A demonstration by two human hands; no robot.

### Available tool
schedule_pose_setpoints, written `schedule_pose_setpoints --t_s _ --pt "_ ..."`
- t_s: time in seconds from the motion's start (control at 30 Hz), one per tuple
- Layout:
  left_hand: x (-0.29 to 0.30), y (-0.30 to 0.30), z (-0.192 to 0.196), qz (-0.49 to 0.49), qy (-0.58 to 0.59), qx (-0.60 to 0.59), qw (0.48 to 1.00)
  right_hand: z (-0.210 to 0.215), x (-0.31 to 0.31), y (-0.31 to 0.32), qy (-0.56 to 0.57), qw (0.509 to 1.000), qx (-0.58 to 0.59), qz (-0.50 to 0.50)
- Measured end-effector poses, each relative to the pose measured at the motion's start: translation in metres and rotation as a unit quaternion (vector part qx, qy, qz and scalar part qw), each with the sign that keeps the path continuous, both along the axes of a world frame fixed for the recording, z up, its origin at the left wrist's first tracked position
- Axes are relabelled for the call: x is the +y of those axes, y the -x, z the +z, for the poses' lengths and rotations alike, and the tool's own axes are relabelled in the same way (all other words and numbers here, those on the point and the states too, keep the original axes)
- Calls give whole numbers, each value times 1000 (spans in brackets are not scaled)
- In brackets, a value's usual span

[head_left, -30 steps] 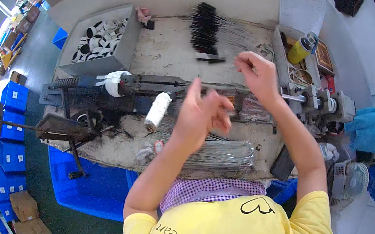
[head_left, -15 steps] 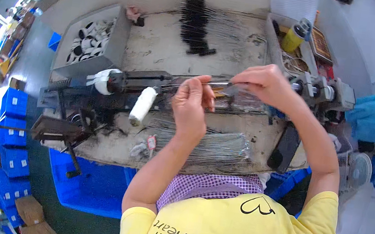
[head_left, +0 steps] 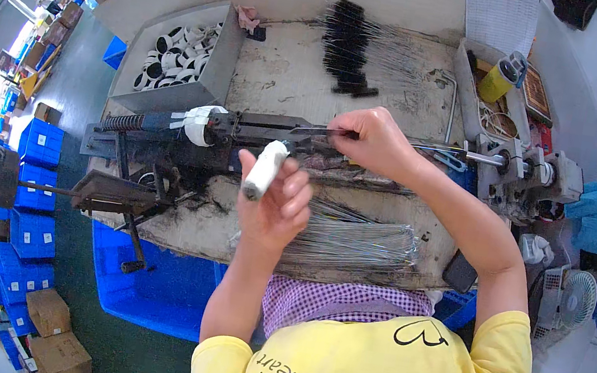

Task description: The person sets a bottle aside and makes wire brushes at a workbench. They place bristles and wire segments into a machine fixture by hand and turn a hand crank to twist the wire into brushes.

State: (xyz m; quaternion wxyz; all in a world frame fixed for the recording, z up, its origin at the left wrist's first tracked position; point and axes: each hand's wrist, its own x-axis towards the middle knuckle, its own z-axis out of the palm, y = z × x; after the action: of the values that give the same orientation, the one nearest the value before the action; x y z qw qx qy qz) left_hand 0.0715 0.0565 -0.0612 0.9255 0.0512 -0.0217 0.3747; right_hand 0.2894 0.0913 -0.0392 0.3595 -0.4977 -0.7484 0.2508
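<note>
My left hand (head_left: 276, 202) is palm up beneath a white-wrapped handle (head_left: 265, 172) on the bench machine. Its thumb lies on one side of the handle and its fingers, slightly blurred, on the other; the fingers are apart, not wrapped round it. Over the machine's rail, my right hand (head_left: 372, 142) is closed in a pinch on thin metal wire (head_left: 311, 130), which sticks out to the left of the fingers. The wire's part within the fist is hidden. A metal spindle (head_left: 484, 159) lies in line to the right of this hand.
Loose wires (head_left: 359, 245) lie along the bench's near side. Black bristle brushes (head_left: 348, 46) with wire stems lie at the back. A grey bin (head_left: 231, 47) of white rings stands left, a tray with a yellow bottle (head_left: 497, 81) right. A dark phone (head_left: 461, 271) rests near the front edge.
My left hand has left the wire and come down and left to the white handle. My right hand has shifted left along the rail, still pinching the wire. The view has shifted.
</note>
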Motion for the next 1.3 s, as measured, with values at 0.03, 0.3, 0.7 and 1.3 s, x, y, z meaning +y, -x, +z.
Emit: schedule_pose_setpoints --t_s 0.03,0.3,0.7,1.3 --pt "-3 -14 12 14 77 -5 997 -3 0 2 -27 1000 10 -1" --pt "-1 -34 -54 365 -370 730 444 8 -1 17 -35 998 -45 -26" --pt "-15 152 -40 343 52 650 676 -25 -63 -33 -77 971 -223 -48" --pt "-63 206 -39 599 48 764 234 -50 -54 -49 14 992 -97 -79"
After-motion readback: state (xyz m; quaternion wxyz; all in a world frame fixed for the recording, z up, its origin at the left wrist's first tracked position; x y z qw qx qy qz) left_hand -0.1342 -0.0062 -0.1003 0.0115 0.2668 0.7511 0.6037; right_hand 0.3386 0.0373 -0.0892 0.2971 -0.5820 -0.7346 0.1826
